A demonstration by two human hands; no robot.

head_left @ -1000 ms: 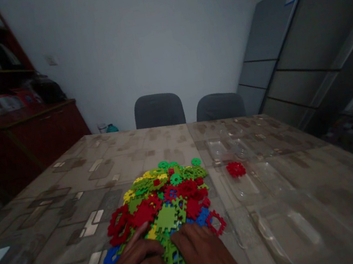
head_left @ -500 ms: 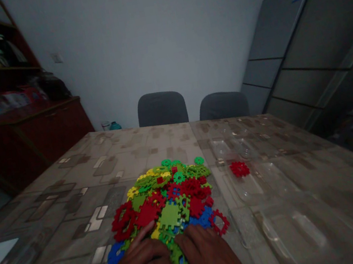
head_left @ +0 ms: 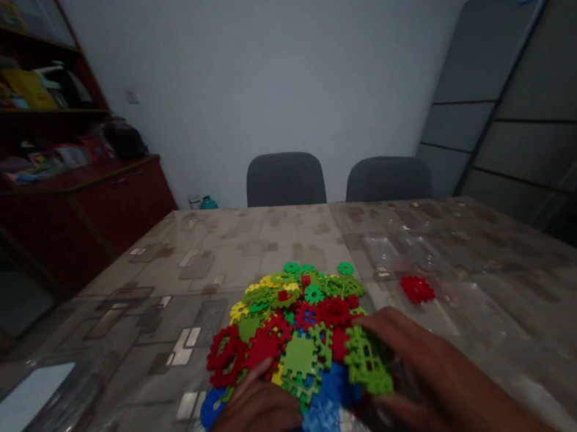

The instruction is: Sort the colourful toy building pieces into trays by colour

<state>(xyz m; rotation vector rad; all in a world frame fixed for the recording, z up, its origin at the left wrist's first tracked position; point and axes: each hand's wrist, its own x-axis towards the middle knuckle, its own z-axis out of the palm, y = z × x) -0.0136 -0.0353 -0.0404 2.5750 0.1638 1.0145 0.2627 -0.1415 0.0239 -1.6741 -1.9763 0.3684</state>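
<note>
A heap of flat interlocking plastic pieces [head_left: 290, 320] in red, green, yellow and blue lies on the patterned table [head_left: 178, 287] in front of me. My right hand [head_left: 435, 384] is closed on a light green toothed square piece [head_left: 367, 362], lifted a little above the heap's near right side. My left hand [head_left: 248, 431] rests on the near left edge of the heap, fingers curled over the pieces, beside blue pieces [head_left: 317, 427]. A single red piece [head_left: 417, 289] lies apart to the right in a clear plastic tray [head_left: 450, 307].
Two grey chairs [head_left: 284, 179] stand at the far side of the table. A dark red cabinet with shelves [head_left: 68, 203] is at the left, grey lockers [head_left: 534, 90] at the right. A clear lid with white paper [head_left: 16, 416] lies near left.
My right hand has lifted the green square piece off the near heap and moved it to the right. Blue and red pieces under it now show. The view has shifted left.
</note>
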